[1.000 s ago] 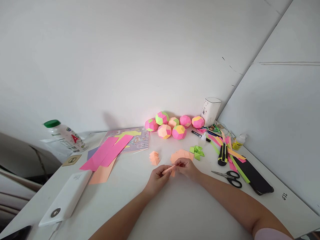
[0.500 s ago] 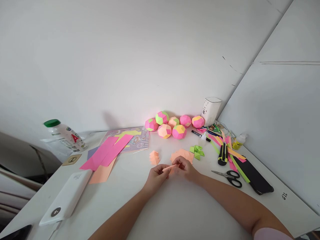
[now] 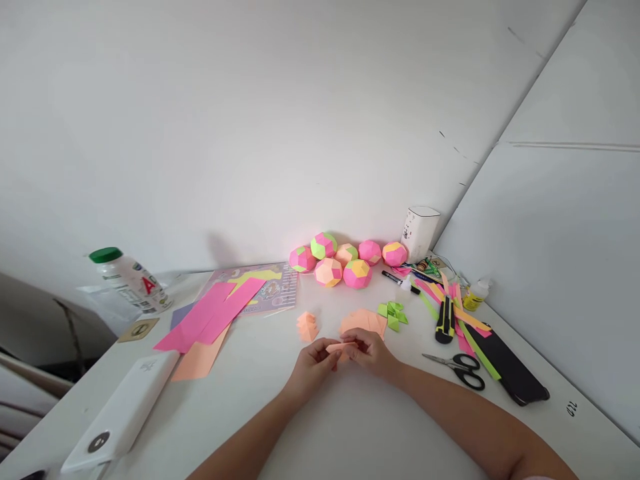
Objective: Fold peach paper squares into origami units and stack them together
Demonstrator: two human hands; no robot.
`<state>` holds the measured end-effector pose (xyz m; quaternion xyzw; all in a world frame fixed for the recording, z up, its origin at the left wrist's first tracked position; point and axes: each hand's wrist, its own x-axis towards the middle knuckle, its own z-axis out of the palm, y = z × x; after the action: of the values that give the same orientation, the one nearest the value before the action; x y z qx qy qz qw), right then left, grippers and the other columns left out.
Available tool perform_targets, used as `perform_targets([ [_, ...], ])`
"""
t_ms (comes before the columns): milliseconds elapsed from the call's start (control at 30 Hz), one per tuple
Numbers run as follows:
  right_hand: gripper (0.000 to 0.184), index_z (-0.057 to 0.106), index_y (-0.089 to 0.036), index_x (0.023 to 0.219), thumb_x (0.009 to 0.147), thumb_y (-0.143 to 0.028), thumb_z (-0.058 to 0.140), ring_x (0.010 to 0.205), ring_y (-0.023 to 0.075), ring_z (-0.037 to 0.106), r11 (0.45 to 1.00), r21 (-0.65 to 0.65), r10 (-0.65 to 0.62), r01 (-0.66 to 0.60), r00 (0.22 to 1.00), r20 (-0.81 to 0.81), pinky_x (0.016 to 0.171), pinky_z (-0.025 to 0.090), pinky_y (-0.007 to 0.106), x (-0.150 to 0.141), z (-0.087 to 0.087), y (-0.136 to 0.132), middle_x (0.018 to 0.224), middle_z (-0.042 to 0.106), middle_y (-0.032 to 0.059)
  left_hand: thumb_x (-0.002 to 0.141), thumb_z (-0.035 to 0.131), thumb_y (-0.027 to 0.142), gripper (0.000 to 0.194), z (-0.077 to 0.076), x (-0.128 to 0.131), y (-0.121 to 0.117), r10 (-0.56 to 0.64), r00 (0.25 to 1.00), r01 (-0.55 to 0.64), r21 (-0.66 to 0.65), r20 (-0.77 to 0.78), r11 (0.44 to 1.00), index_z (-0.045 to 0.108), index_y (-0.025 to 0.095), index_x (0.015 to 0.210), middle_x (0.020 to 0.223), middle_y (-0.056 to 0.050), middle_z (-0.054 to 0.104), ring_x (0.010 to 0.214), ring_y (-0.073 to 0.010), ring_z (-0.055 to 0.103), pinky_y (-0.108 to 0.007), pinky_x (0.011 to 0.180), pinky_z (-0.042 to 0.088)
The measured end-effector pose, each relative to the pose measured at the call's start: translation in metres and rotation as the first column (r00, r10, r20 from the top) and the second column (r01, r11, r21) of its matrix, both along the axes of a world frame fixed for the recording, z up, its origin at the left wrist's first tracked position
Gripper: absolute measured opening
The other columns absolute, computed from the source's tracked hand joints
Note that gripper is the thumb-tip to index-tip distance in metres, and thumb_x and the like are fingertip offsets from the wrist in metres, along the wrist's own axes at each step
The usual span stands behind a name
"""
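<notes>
Okay, nearest, lower left: long white plastic device point(image 3: 123, 413) with round dark display, flat on white table point(image 3: 300, 433). Then left hand point(image 3: 313, 367) and right hand point(image 3: 370, 353), together at centre. Small folded peach paper piece point(image 3: 341, 347) sits between them, just above table; left pinches its left end, thumb and fingers closed on it, right has fingertips closed on the other end. Exact folds too small to tell.

Right side: black-handled metal scissors point(image 3: 463, 367), blades slightly apart, beside long flat black case point(image 3: 515, 373). Left: peach paper sheet point(image 3: 200, 361) partly under bright pink paper strips point(image 3: 215, 317).

Just past the hands: peach paper pile point(image 3: 363, 323), small peach folded stack point(image 3: 307, 327) left of it, bright green folded paper pieces point(image 3: 393, 315) right. Black-and-yellow box cutter point(image 3: 445, 321) lies on multicoloured paper scraps point(image 3: 465, 312).

Farther: black marker point(image 3: 400, 282), white plastic bottle with green cap point(image 3: 131, 281) far left. By the wall: seven faceted multicoloured paper balls point(image 3: 328, 273), white container point(image 3: 421, 233) upright to their right.
</notes>
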<state>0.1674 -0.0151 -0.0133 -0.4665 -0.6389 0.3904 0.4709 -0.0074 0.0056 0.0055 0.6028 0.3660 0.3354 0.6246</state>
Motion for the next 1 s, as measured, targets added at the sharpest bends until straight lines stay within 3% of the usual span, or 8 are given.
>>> perform_targets([
  [100, 0.026, 0.069, -0.017, 0.094, 0.08, -0.036, 0.059, 0.056, 0.0119, 0.052, 0.999, 0.032, 0.022, -0.023, 0.999, 0.029, 0.053, 0.044, 0.025, -0.001, 0.0, 0.0, 0.069, 0.062, 0.0024, 0.073, 0.064, 0.036, 0.022, 0.001, 0.0, 0.0, 0.009, 1.0, -0.009, -0.026, -0.012, 1.0, 0.066, 0.017, 0.085, 0.059, 0.002, 0.057, 0.058, -0.0127, 0.053, -0.023, 0.056, 0.041],
  [300, 0.03, 0.071, -0.016, 0.092, 0.08, -0.04, 0.059, 0.047, 0.01, 0.047, 1.0, -0.023, 0.013, -0.013, 1.0, 0.005, 0.047, 0.041, 0.024, 0.001, -0.002, 0.0, 0.055, 0.056, -0.0007, 0.069, 0.068, 0.036, 0.025, -0.009, 0.002, 0.002, 0.109, 0.994, -0.108, -0.049, 0.024, 0.993, 0.064, 0.019, 0.086, 0.056, 0.006, 0.051, 0.054, -0.0113, 0.052, -0.023, 0.056, 0.042],
  [533, 0.03, 0.073, -0.015, 0.088, 0.081, -0.04, 0.058, 0.048, 0.0085, 0.037, 0.998, -0.03, 0.056, -0.056, 0.998, 0.006, 0.044, 0.03, 0.022, 0.001, 0.003, -0.001, 0.054, 0.049, -0.0017, 0.071, 0.066, 0.037, 0.022, -0.006, 0.001, 0.0, 0.096, 0.995, -0.095, -0.045, 0.027, 0.994, 0.066, 0.018, 0.082, 0.06, 0.003, 0.055, 0.056, -0.0115, 0.052, -0.023, 0.056, 0.041],
  [1000, 0.029, 0.071, -0.014, 0.077, 0.081, -0.04, 0.058, 0.049, 0.008, 0.031, 0.995, -0.061, 0.085, -0.084, 0.996, 0.009, 0.046, 0.025, 0.022, 0.0, 0.009, -0.002, 0.053, 0.039, -0.0039, 0.071, 0.065, 0.04, 0.023, -0.001, 0.002, -0.002, 0.108, 0.994, -0.109, -0.061, -0.009, 0.992, 0.061, 0.017, 0.07, 0.052, 0.005, 0.053, 0.049, -0.0101, 0.048, -0.021, 0.049, 0.035],
])
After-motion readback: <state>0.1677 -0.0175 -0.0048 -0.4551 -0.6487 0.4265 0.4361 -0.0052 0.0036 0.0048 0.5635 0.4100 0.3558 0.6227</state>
